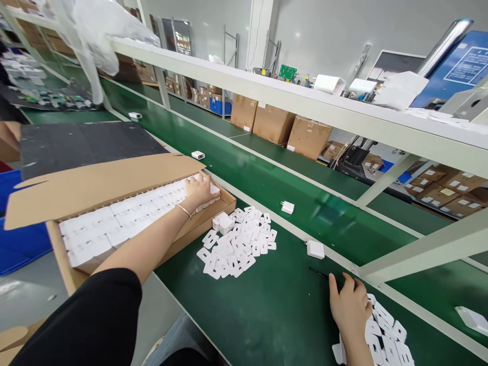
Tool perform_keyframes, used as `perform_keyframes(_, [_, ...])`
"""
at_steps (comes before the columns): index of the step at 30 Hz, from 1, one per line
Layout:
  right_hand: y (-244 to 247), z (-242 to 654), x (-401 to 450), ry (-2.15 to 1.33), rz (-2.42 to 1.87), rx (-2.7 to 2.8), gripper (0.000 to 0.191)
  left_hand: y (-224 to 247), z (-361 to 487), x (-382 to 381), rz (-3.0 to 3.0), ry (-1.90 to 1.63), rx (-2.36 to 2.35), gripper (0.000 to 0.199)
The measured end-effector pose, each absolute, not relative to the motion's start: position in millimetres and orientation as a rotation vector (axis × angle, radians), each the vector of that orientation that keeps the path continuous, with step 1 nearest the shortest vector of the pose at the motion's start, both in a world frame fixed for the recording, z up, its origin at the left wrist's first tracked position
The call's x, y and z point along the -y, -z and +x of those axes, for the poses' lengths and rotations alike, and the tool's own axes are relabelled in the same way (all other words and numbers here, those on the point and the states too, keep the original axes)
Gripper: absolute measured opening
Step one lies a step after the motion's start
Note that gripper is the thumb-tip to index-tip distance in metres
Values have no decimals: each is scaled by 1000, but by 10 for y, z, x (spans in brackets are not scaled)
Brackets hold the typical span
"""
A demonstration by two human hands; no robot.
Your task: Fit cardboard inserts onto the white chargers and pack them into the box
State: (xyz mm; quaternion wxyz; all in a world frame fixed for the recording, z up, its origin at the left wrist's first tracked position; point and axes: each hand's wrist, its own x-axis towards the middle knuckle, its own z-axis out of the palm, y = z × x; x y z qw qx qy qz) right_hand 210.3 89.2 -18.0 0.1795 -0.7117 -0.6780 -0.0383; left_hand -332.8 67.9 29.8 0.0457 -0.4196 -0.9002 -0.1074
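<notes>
My left hand [199, 190] reaches into the cardboard box [229, 201], its fingers curled down over a white charger block [214, 188] at the far right end. Rows of similar white blocks [131, 211] fill the box. My right hand [349, 305] hovers at a pile of flat white plates with slots [389, 330], thumb and fingers apart. Just beyond its thumb is a thin dark tool [318, 272], partly hidden. A second heap of white slotted plates [240, 244] lies between my hands, with a few white blocks [223, 222] at its edge.
White plug chargers stand on the green conveyor and its rim: one [315, 249] near my right hand, another [287, 207] farther off. A white shelf frame [267, 91] crosses above the belt. A dark mat [87, 145] lies behind the open box flap [102, 185].
</notes>
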Motion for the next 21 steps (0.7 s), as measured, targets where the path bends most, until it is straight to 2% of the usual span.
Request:
perform_keyframes(10, [167, 1989, -824, 107, -2022, 1923, 65, -346, -3282, -649, -1279, 296, 2815, 101])
perform_keyframes(13, [155, 1915, -727, 172, -1987, 2003, 61, -432, -3297, -609, -1264, 446, 2932, 100])
perform_keyframes(16, [136, 1798, -608, 173, -1968, 2058, 59, -587, -3225, -584, -1200, 595, 2958, 80])
perform_keyframes(19, [133, 1662, -501, 116, -1936, 2100, 57, -769, -2990, -671, -1094, 594, 2851, 54])
perform_keyframes(21, [151, 1582, -446, 70, -1887, 2131, 55, -856, -2733, -821, -1153, 591, 2741, 45])
